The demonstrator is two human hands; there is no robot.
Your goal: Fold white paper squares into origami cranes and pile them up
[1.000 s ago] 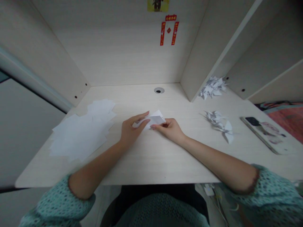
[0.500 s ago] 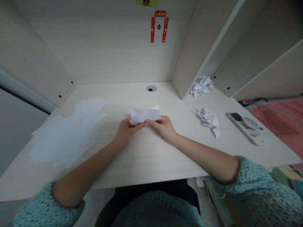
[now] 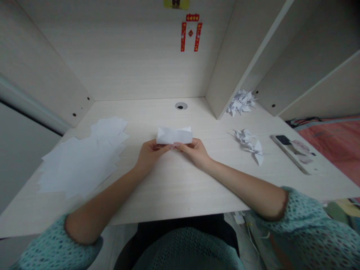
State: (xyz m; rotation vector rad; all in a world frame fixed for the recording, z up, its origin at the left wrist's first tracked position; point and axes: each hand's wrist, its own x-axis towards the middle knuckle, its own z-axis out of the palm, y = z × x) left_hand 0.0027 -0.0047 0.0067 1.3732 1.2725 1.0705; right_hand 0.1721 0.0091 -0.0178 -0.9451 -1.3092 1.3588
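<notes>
A small folded piece of white paper (image 3: pixel 174 135) stands just above the middle of the pale wooden desk (image 3: pixel 174 183). My left hand (image 3: pixel 149 155) pinches its lower left edge with closed fingers. My right hand (image 3: pixel 194 152) pinches the lower right edge the same way. Both hands rest close together, fingertips nearly touching under the paper. Both forearms are bare, with teal knitted sleeves pushed up near the elbows.
A loose spread of white paper sheets (image 3: pixel 81 157) lies at the left. Folded paper figures (image 3: pixel 249 141) lie to the right, with a further heap (image 3: pixel 241 102) by the shelf divider. A phone (image 3: pixel 295 153) rests at the far right. A cable hole (image 3: pixel 181 106) sits at the back.
The paper went from lying partly flat under my fingers to being held upright as a folded strip by both hands. The fold has tightened slightly since half a second ago.
</notes>
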